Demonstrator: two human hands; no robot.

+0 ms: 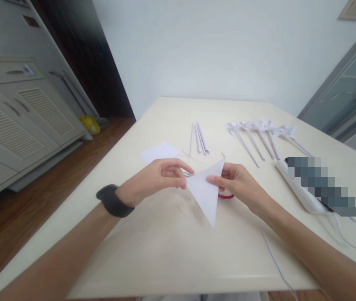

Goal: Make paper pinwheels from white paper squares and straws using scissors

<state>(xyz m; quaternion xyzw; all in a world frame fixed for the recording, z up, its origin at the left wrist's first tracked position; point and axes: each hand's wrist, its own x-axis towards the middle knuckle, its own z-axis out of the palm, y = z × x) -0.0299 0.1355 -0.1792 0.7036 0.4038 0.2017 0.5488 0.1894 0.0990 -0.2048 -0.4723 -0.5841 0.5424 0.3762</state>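
Observation:
A white sheet of paper (207, 190), folded into a triangle, is held up above the table between both hands. My right hand (236, 179) pinches its right side, thumb on the front face and the other fingers behind. At the left corner of the paper, my left hand (168, 173) has its thumb and curled fingers closed on the tip, while the index finger stretches out above it. Behind the paper a red curved handle (226, 196), apparently of scissors, partly shows on the table. The rest of it is mostly hidden.
Flat white paper (161, 151) lies beyond my left hand. Several rolled paper sticks (200, 138) lie further back. Several paper pinwheels (259, 127) on sticks are at the back right. A white power strip (303, 192), a blurred-out object and cables (353, 246) sit at right.

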